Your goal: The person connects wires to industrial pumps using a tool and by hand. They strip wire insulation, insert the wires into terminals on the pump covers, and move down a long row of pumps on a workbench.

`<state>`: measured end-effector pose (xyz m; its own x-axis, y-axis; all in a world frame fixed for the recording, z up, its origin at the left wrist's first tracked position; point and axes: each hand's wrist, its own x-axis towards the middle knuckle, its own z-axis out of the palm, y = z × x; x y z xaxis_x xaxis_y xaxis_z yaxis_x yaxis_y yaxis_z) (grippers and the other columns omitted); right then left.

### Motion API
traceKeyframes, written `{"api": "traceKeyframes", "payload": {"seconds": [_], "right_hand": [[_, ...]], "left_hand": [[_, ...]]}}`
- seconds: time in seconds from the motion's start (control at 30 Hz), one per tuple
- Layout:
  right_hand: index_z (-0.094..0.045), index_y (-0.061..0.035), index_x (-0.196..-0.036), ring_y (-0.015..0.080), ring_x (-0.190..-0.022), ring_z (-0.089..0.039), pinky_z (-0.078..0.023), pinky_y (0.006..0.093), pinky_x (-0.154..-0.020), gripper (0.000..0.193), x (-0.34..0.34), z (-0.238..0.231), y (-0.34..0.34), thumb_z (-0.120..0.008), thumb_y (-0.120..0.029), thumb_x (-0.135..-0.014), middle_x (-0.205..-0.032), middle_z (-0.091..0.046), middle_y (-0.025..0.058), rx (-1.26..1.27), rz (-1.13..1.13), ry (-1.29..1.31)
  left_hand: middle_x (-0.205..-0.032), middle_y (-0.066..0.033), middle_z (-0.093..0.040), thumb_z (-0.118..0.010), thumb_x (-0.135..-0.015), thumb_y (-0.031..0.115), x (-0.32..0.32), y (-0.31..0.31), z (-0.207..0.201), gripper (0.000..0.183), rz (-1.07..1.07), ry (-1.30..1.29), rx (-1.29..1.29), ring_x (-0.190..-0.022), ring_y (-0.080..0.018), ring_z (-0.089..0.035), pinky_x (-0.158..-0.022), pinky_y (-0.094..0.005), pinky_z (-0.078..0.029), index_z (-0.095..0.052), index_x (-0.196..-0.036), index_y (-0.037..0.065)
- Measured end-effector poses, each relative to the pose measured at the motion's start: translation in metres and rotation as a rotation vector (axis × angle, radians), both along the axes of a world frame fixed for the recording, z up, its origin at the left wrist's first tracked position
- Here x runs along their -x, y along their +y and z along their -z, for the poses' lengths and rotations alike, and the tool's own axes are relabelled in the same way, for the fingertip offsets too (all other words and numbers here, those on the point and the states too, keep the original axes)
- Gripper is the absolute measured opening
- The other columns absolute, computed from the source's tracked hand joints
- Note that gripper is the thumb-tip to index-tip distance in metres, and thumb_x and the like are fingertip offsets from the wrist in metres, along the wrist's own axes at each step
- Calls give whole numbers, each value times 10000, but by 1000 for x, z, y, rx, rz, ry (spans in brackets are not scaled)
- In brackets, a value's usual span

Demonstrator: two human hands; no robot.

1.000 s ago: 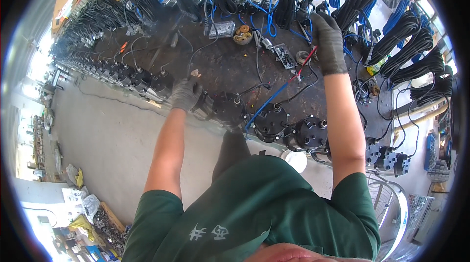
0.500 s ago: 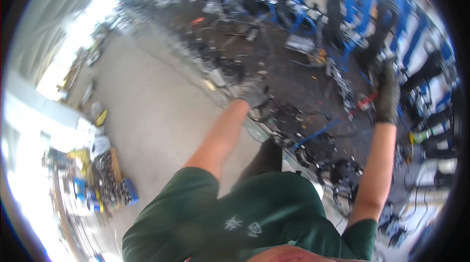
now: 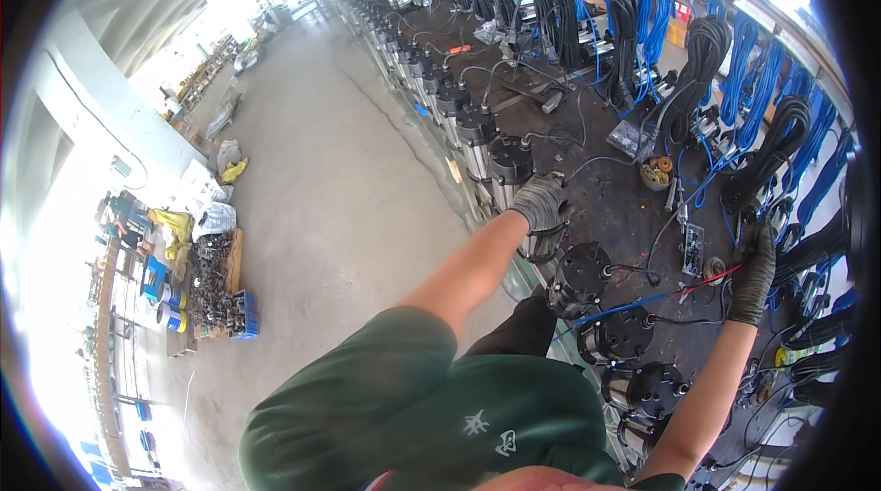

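Observation:
My left hand (image 3: 540, 201), in a grey knitted glove, is closed over the top of a motor (image 3: 543, 245) with a silver body and black cap at the bench's near edge. My right hand (image 3: 754, 273), in a matching glove, reaches over the bench to the right beside the hanging cables. A thin red wire (image 3: 714, 279) runs to its palm side, and its fingers look closed, though partly hidden. A straight blue wire (image 3: 619, 309) continues from the red one across a black motor cap (image 3: 582, 273).
A row of similar motors lines the edge of the dark bench (image 3: 587, 179). Black cable coils (image 3: 697, 69) and blue cable coils (image 3: 741, 73) hang along the far side. A tub of brass-coloured parts (image 3: 657, 172) stands mid-bench. Grey floor (image 3: 312, 206) lies left, with a blue crate (image 3: 242, 315).
The view has turned and sharpened. My left hand now sits on a motor cap farther right in the picture. My right hand appears lower, still beside the cables and the red wire.

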<state>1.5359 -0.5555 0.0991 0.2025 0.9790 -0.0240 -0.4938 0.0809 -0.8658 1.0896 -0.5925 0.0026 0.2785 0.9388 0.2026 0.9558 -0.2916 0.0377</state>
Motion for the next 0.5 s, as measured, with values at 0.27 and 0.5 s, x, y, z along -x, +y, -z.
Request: {"api": "traceKeyframes", "payload": {"seconds": [0.27, 0.5], "right_hand": [[-717, -118, -1068, 31, -596, -369, -295, 182, -537, 265, 12, -10, -11, -684, -350, -943, -740, -518, -78, -67, 42, -255], [-695, -107, -1070, 65, -645, -493, -378, 224, -552, 252, 13, -19, -18, -657, -329, -958, -825, -625, -39, -57, -93, 5]], "left_hand": [[-1057, -174, -660, -618, -877, 336, 1, 0, 1, 305, 2, -6, -20, -951, -359, -654, -877, -495, -495, -690, -976, 57], [-1078, -172, -661, -622, -870, 340, 1, -2, 2, 304, -1, 20, -12, -985, -356, -645, -899, -481, -490, -707, -963, 63]]}}
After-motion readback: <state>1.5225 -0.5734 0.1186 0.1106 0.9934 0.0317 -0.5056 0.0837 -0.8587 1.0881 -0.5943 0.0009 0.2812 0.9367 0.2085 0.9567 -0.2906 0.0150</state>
